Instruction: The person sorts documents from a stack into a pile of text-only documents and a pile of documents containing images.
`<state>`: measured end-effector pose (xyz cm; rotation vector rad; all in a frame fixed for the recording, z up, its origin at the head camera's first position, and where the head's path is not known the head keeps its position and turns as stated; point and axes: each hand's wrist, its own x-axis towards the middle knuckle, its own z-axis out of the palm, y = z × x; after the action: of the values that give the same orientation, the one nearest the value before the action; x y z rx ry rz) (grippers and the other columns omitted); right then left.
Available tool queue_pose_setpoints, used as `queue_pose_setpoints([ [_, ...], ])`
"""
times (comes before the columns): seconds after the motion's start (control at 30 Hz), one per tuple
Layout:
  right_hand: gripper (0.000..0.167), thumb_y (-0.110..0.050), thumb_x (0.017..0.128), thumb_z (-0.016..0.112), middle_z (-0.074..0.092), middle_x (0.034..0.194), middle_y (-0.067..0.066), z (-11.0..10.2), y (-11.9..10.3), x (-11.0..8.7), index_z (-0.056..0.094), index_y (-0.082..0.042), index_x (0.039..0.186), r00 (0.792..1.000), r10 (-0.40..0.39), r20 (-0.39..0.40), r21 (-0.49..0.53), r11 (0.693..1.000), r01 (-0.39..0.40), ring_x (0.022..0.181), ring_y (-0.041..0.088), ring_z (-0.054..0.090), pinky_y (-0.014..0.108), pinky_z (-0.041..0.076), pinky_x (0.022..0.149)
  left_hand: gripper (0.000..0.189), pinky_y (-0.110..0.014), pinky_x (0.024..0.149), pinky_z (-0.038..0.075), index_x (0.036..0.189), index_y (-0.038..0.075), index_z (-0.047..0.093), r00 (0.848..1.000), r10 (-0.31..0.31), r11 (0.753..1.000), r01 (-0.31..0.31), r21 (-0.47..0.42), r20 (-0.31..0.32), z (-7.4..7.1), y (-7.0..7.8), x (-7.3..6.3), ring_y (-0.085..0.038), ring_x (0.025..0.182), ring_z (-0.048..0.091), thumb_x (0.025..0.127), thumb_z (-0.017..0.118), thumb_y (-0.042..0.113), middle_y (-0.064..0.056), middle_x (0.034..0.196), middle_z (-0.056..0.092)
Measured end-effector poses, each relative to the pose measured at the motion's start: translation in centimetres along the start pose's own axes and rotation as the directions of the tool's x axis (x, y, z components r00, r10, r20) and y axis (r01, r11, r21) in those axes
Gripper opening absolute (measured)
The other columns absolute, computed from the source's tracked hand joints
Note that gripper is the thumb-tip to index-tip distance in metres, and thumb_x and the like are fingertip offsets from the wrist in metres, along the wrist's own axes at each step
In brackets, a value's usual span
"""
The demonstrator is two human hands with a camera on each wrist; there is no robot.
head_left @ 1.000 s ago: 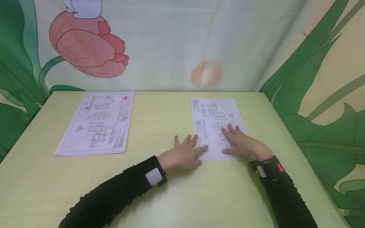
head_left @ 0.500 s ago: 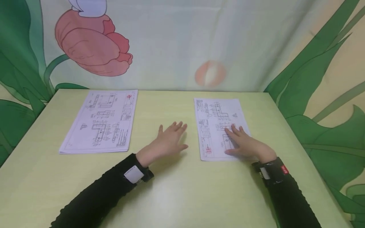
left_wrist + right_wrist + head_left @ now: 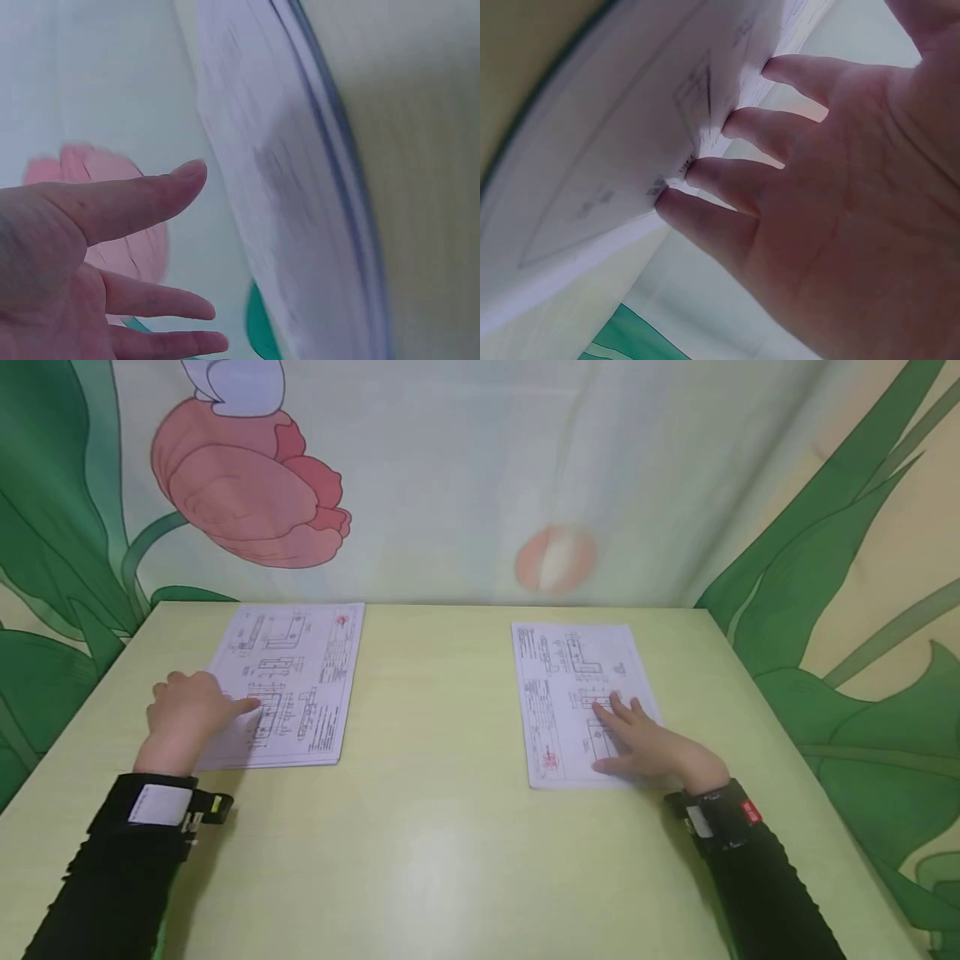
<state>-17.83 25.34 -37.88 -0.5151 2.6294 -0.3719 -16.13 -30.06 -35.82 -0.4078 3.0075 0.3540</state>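
Note:
Two stacks of printed technical drawings lie on the table. Above the near left part of the left paper stack (image 3: 300, 635) is my left hand (image 3: 183, 710), fingers spread and thumb stretched over the sheet. In the left wrist view, a gap shows between the thumb (image 3: 142, 202) and the paper stack (image 3: 277, 187), whose layered edge is visible. My right hand (image 3: 645, 743) rests on the lower right of the right paper stack (image 3: 555, 668). Its fingertips press the top sheet (image 3: 615, 150) in the right wrist view, and nothing is gripped.
The pale yellow table (image 3: 427, 818) spreads between and in front of the stacks. A light curtain (image 3: 450, 477) with a printed pink flower hangs behind the table's far edge. Printed green leaves (image 3: 840, 560) stand along the right side.
My left hand has left the right stack's near left corner and travelled left across the table to the left stack. The right hand has stayed on its stack.

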Motion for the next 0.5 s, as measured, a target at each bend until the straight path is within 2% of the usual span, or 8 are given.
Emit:
queue_pose_setpoints([
  [0.1,0.092,-0.048,0.085,0.064,-0.002,0.156,0.026,0.1,0.1,-0.1,0.015,-0.009,0.152,1.0,0.005,-0.001,-0.008,1.0,-0.005,0.138,0.053,-0.005,0.067,0.01,0.107,0.066,-0.047,0.059,0.036,0.099,-0.023,0.055,0.999,-0.035,0.999,0.036,-0.017,0.032,0.3,-2.4,0.0,-0.046,0.08,0.038,0.084,0.066,0.04,-0.034,0.084,0.042],
  [0.2,0.092,-0.049,0.085,0.064,-0.001,0.156,0.026,0.2,0.1,-0.1,0.015,-0.01,0.152,1.0,0.008,-0.007,-0.015,1.0,-0.008,0.139,0.053,-0.005,0.067,0.01,0.107,0.067,-0.042,0.057,0.037,0.102,-0.023,0.054,0.997,-0.05,0.997,0.053,-0.053,0.056,0.6,-3.8,0.0,-0.042,0.075,0.043,0.082,0.068,0.039,-0.034,0.082,0.048],
  [0.3,0.091,-0.049,0.085,0.064,-0.001,0.156,0.025,0.2,0.1,0.0,0.016,-0.011,0.152,1.0,0.011,-0.01,-0.02,1.0,-0.011,0.139,0.053,-0.004,0.067,0.01,0.107,0.067,-0.039,0.056,0.037,0.105,-0.022,0.054,0.998,-0.041,0.994,0.046,-0.095,0.056,0.7,-4.3,0.0,-0.037,0.072,0.047,0.079,0.071,0.038,-0.031,0.083,0.055],
  [0.5,0.092,-0.049,0.085,0.064,-0.001,0.156,0.026,0.2,0.0,0.1,0.016,-0.01,0.152,1.0,0.007,-0.007,-0.021,1.0,-0.007,0.139,0.053,-0.004,0.066,0.01,0.107,0.068,-0.039,0.056,0.037,0.107,-0.022,0.051,0.996,-0.056,0.992,0.064,-0.113,0.067,0.4,-4.2,0.2,-0.038,0.074,0.045,0.077,0.074,0.034,-0.032,0.087,0.052],
])
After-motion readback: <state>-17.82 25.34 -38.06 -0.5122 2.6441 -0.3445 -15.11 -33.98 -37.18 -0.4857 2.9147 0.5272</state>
